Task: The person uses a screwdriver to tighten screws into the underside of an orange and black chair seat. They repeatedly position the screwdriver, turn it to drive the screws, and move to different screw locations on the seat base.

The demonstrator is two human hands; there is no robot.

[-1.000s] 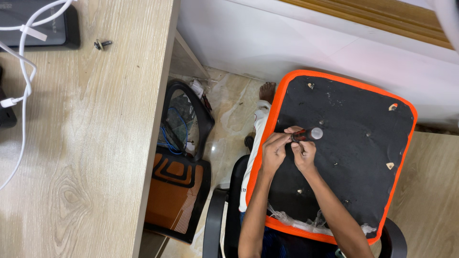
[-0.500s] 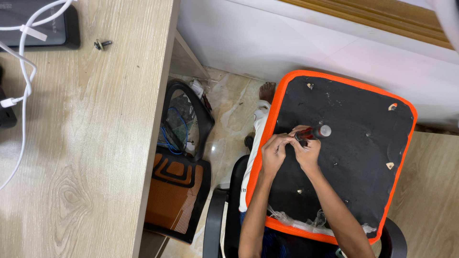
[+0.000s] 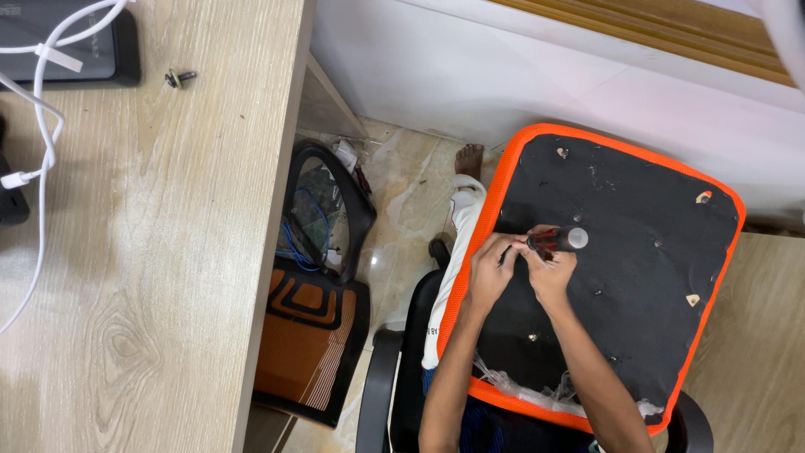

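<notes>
An upturned chair seat [image 3: 637, 252] lies across my lap, its black underside rimmed in orange. My right hand [image 3: 549, 270] grips a screwdriver [image 3: 560, 240] with a red and black handle, held against the black underside. My left hand [image 3: 489, 268] is right beside it, fingers pinched at the screwdriver's tip end, which is hidden. Small screw holes and fittings dot the black underside.
A light wooden desk [image 3: 159, 252] fills the left, with a loose screw [image 3: 179, 78], a white cable [image 3: 46, 126] and a dark device [image 3: 75, 42] on it. An orange and black chair back [image 3: 314, 327] stands on the floor beside the desk. A white wall base [image 3: 503, 75] runs behind.
The chair seat has shifted a little to the right and down. Both hands and the screwdriver moved right with it.
</notes>
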